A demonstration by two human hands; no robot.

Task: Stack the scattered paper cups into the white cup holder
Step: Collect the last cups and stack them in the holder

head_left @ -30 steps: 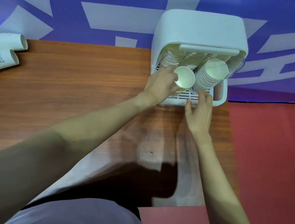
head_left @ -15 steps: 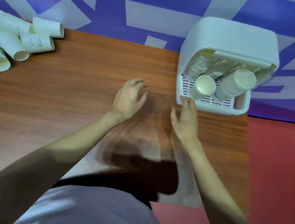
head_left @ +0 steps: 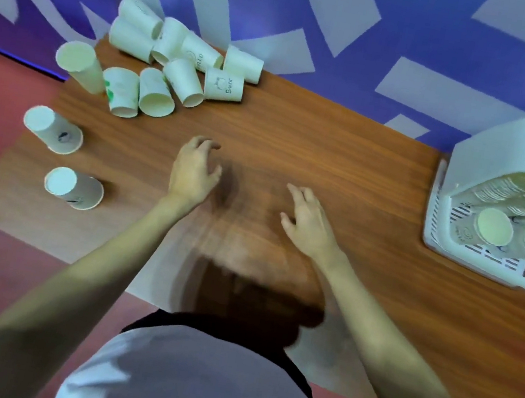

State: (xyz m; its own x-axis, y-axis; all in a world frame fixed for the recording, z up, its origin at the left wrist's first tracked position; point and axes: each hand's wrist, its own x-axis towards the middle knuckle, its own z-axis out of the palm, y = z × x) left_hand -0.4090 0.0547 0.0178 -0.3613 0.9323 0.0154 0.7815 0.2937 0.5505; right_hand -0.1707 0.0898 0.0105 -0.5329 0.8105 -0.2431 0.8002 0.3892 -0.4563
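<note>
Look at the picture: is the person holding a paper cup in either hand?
No. The left hand and right hand hover open over the wooden table, both empty.

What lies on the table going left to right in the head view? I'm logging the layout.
Two upside-down cups at the left edge → pile of paper cups lying on their sides → left hand → right hand → white cup holder with stacked cups.
</note>
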